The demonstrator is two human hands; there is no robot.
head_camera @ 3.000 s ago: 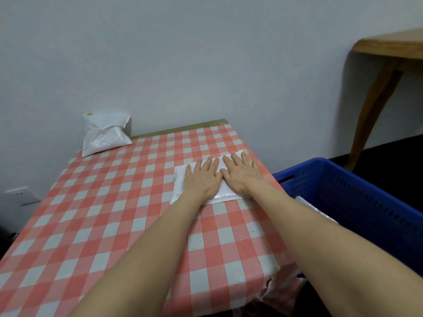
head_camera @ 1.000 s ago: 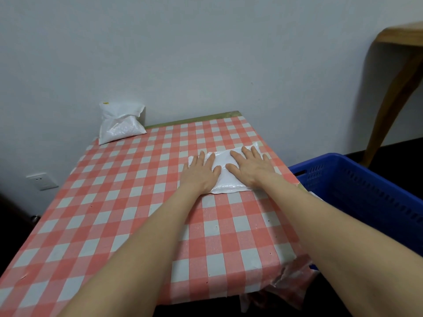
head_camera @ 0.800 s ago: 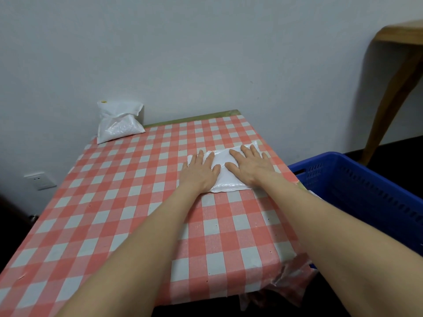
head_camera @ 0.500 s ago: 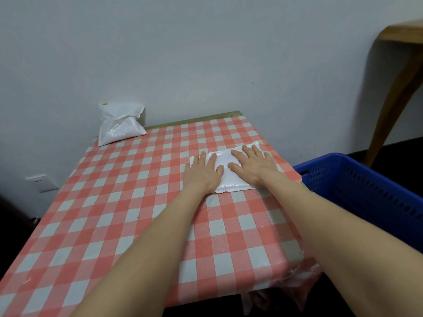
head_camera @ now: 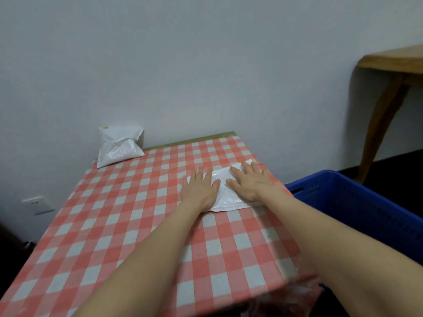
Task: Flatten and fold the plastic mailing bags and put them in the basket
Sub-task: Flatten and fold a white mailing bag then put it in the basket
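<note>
A white plastic mailing bag [head_camera: 225, 197] lies flat near the right edge of the red-and-white checked table [head_camera: 128, 216]. My left hand [head_camera: 199, 189] presses its left part with straight, spread fingers. My right hand [head_camera: 250, 180] presses its right part the same way. A second white mailing bag [head_camera: 117, 149], puffy and crumpled, leans against the wall at the table's far left corner. The blue plastic basket [head_camera: 357, 202] stands on the floor right of the table; its inside is mostly hidden behind my right arm.
A wooden side table [head_camera: 389, 88] stands at the far right against the wall. A wall socket [head_camera: 36, 204] sits low on the wall left of the table. The checked cloth hangs over the near right corner.
Both hands have slid slightly apart along the bag, the left one toward its left end, the right toward its right end. The bag stays in place.
</note>
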